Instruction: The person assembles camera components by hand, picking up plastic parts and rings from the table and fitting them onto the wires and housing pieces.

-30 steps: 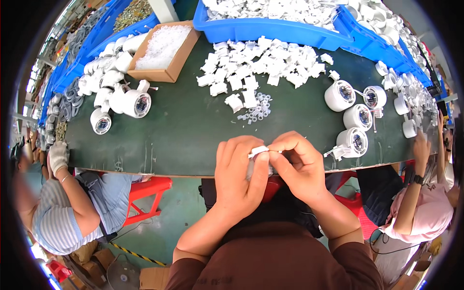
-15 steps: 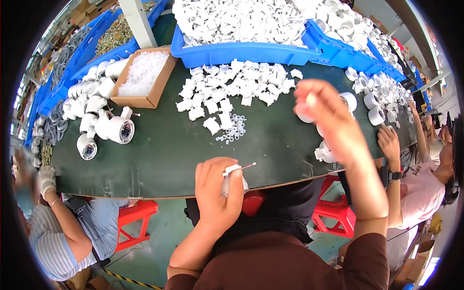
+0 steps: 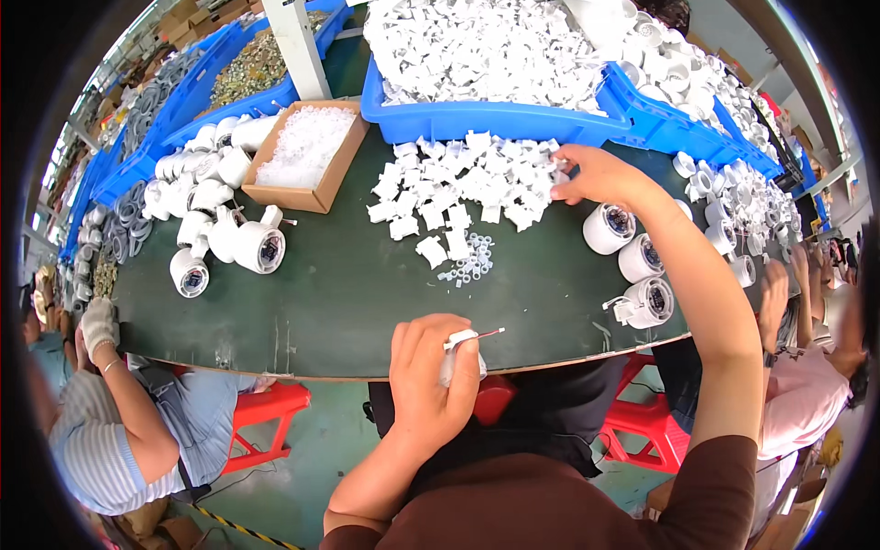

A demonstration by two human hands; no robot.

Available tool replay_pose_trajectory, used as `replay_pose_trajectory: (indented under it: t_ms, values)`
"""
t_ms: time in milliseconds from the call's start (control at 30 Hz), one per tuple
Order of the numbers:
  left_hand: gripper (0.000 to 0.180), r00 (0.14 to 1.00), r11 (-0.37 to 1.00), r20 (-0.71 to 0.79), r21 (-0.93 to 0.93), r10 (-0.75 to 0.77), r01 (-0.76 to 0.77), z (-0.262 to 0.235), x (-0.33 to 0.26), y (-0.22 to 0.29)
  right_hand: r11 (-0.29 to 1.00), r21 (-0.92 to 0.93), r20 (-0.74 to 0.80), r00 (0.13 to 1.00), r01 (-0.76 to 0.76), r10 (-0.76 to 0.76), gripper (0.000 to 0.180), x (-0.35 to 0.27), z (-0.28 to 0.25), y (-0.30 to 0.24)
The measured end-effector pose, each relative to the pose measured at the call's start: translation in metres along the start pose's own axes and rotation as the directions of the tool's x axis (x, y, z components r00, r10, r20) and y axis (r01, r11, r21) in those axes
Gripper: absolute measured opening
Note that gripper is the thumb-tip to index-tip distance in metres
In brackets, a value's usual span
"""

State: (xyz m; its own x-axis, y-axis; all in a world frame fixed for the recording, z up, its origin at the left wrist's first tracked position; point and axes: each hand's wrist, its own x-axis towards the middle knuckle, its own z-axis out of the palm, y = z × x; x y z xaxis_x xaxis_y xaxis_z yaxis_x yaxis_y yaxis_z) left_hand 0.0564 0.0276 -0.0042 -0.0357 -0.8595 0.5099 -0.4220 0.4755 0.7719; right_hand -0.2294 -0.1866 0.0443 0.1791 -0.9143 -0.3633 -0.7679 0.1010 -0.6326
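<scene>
I record the left hand (image 3: 426,385) at lower centre of the frame, clamped around a white part (image 3: 461,337), with thumb and fingers pressed to its sides. A thin reddish wire (image 3: 489,333) projects from it to the right, ending in a small pale tip. I find the right hand (image 3: 600,176) at upper right of centre, at the right edge of a heap of white plastic pieces (image 3: 477,179); thumb and fingers stand apart, and I cannot tell whether they touch a piece. Below the heap lie small translucent rings (image 3: 472,264) on the dark green table (image 3: 385,302). Round white housings (image 3: 602,229) stand right of centre. I note a blue bin (image 3: 486,121) at upper centre and a cardboard box (image 3: 321,199) at upper left.
</scene>
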Motion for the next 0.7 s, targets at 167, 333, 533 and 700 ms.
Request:
replay_pose_trajectory:
  t_ms: [167, 333, 533, 700]
  values:
    - [0.013, 1.0, 1.0, 0.002, 0.025, -0.019, 0.018, 0.0, 0.0, 0.001, 0.99, -0.003, -0.072, 0.988, 0.138, -0.138, 0.058, -0.021, 0.018, -0.033]
    - [0.012, 0.999, 0.999, -0.017, -0.024, -0.033, 0.033, 0.003, 0.002, -0.001, 0.897, -0.263, -0.124, 0.91, 0.354, -0.396, 0.029, -0.063, 0.038, -0.049]
    - [0.011, 0.999, 0.998, 0.029, -0.052, -0.04, 0.041, 0.006, 0.002, 0.003, 0.738, -0.469, -0.196, 0.757, 0.485, -0.623, 0.029, -0.053, 0.079, -0.032]
    - [0.009, 0.996, 0.995, 0.024, -0.049, -0.088, 0.089, 0.004, -0.001, 0.007, 0.786, -0.434, -0.137, 0.83, 0.441, -0.541, 0.032, -0.045, 0.075, -0.031]
